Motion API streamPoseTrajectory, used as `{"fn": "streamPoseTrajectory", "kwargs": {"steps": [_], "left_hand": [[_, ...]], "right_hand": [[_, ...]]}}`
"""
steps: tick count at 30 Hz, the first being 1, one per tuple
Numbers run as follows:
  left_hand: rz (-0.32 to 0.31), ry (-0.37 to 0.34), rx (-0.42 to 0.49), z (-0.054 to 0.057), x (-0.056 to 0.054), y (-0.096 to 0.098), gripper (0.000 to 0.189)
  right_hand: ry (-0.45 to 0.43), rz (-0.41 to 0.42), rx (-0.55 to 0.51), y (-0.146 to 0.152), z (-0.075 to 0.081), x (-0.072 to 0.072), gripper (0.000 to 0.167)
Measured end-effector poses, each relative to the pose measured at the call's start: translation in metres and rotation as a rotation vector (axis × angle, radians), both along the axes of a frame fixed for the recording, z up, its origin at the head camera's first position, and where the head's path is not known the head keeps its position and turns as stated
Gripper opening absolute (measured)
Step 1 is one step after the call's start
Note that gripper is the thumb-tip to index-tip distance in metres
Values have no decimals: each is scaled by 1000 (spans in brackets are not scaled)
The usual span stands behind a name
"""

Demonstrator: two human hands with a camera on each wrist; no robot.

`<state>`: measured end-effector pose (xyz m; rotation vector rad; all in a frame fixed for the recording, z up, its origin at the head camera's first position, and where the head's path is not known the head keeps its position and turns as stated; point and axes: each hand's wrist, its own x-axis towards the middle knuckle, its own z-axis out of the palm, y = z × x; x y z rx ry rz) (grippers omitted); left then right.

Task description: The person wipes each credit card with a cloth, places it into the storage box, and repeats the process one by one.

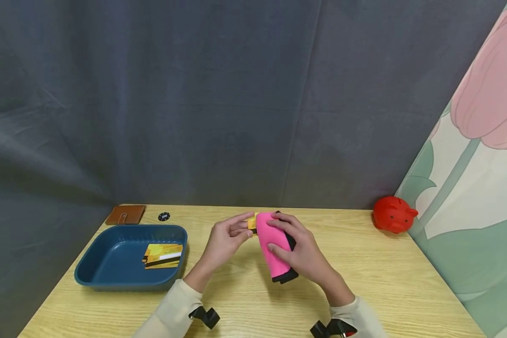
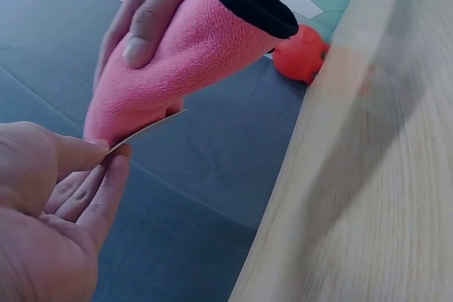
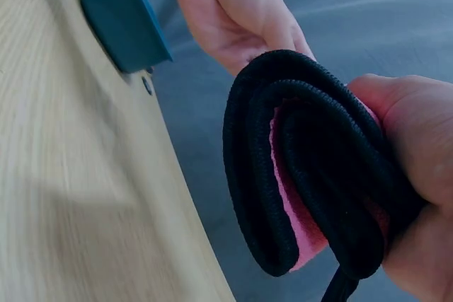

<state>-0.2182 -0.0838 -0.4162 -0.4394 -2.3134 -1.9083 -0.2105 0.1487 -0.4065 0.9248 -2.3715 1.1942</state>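
Observation:
In the head view my right hand [image 1: 307, 251] grips a folded pink cloth [image 1: 269, 244] with black edging, held up over the table. My left hand [image 1: 223, 239] pinches a yellow card [image 1: 252, 224] with a dark stripe, right at the cloth's left side. The left wrist view shows the card [image 2: 152, 126] edge-on between thumb and fingers, along the fuzzy pink surface. From the right wrist, the cloth's rolled end shows several black-edged layers [image 3: 311, 146] and a black cord [image 3: 341, 288] hanging below; the card is hidden there.
A blue tray [image 1: 110, 284] at the left holds several yellow cards [image 1: 162, 256]. Behind it lie a brown wallet [image 1: 126, 214] and a black chip [image 1: 164, 216]. A red piggy bank [image 1: 393, 214] stands at the back right, near the dark curtain [image 1: 219, 117].

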Motion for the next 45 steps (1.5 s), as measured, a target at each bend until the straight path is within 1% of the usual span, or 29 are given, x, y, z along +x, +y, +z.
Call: {"fn": "streamPoseTrajectory", "kwargs": {"steps": [3,7,13,17,22,29,36,40,45], "left_hand": [[-1,23,-16,1,0,1,45],[10,49,-29,2,1,3,45],[11,49,-17,3,3,5,45],[10,43,-20,2,5,6,44],[-1,49,-21,2,6,6,45],[23,26,-48,3,6,1,46],[14,45,-40,6,2,-4,44],[16,41,-40,11,3,-7,43],[37,58,-38,26,6,-21,44]], "right_hand": [[3,32,7,-6,1,4,54],[1,19,20,-7,4,5,54],[24,-64,52,0,6,-1,55],[17,-124,52,10,5,-7,54],[-7,-179,22,25,4,-15,53],[-28,-250,-16,46,2,-26,52],[-16,-247,-83,56,5,-28,51],[-10,-245,-94,58,5,-28,50],[-18,-242,-92,60,5,-29,50]]}}
